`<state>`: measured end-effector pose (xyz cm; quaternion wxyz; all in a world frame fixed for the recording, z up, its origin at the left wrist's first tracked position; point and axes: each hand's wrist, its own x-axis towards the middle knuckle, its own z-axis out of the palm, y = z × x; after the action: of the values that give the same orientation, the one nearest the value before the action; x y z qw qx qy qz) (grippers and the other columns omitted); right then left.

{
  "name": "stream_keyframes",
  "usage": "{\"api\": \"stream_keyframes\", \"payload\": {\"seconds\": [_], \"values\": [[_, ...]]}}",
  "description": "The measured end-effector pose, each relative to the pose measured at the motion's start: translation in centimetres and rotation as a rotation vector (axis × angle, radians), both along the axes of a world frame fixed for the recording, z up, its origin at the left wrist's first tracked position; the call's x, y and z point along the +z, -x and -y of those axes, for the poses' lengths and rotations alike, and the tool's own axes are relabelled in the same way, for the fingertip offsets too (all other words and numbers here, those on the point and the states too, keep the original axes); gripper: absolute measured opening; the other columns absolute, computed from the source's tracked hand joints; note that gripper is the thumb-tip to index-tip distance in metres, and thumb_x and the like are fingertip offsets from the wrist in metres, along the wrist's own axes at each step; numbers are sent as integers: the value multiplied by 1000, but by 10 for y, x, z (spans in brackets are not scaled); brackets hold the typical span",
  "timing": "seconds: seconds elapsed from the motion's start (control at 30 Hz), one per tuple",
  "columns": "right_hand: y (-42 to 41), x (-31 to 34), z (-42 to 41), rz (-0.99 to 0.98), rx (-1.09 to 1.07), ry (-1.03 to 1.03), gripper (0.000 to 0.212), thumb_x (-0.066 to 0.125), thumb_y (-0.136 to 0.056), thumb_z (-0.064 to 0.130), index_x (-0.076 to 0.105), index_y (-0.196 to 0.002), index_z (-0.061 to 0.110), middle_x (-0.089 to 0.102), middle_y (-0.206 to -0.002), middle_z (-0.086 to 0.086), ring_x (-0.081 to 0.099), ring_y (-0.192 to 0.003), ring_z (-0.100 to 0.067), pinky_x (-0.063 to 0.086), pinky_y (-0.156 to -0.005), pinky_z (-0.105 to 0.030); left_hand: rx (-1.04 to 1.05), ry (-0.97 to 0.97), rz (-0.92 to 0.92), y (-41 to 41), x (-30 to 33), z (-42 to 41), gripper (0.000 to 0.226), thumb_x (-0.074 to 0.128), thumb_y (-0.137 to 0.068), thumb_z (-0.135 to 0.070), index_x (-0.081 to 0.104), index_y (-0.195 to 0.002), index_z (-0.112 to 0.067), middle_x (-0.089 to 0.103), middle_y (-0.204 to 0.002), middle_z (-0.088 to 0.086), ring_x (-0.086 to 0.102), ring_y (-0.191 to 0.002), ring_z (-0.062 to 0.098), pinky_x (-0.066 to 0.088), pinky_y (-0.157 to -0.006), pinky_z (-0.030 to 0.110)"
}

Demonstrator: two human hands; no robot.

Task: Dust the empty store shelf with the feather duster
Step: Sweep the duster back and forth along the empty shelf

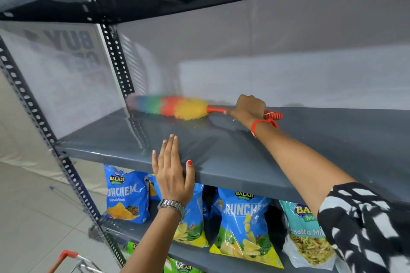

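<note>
The orange plastic handle of a multicoloured fluffy feather duster point(177, 107) is gripped by the right hand point(249, 107), whose fingers are curled tightly around it in a closed fist. The ribbed end of the handle is seen protruding behind the hand, towards the right. A red thread band point(255, 127) is worn on the right wrist, and a black-and-white patterned sleeve point(363, 226) is seen at the upper arm.

The duster is laid nearly flat along the rear of the grey metal shelf board point(244, 150), with its yellow, red, green and blue head pointed left towards the perforated grey metal upright point(116, 55) at the back corner. The head is blurred, and its underside appears to be in contact with the shelf surface.

The left hand point(172, 175) is held open and flat, fingers extended and close together. It is rested on the front edge of the same shelf, with the fingers laid on the top surface and the thumb, its nail painted red, spread to the right along the lip. Nothing is grasped by it. A silver metal wristwatch point(172, 205) is worn on the left wrist.

Blue snack bags point(241, 224) are stood on the shelf below.
</note>
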<state>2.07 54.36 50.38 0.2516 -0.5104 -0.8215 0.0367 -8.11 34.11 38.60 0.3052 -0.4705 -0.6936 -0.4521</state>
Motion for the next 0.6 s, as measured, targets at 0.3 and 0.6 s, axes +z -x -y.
{"api": "stream_keyframes", "payload": {"seconds": [0.3, 0.6], "values": [[-52, 4, 4, -148, 61, 87, 51, 69, -62, 65, 46, -60, 19, 53, -62, 4, 53, -68, -22, 31, -52, -25, 28, -20, 70, -6, 0, 1, 65, 35, -85, -34, 28, -144, -6, 29, -149, 6, 24, -139, 23, 1, -115, 42], [-200, -4, 4, -217, 24, 124, 70, 70, -48, 76, 64, -53, 6, 56, -51, -1, 52, -56, -17, 37, -54, -26, -180, -45, -32, -106, -3, -6, 64, 37, -84, -35, 31, -141, -6, 28, -149, 10, 19, -141, 25, -5, -114, 50]]}}
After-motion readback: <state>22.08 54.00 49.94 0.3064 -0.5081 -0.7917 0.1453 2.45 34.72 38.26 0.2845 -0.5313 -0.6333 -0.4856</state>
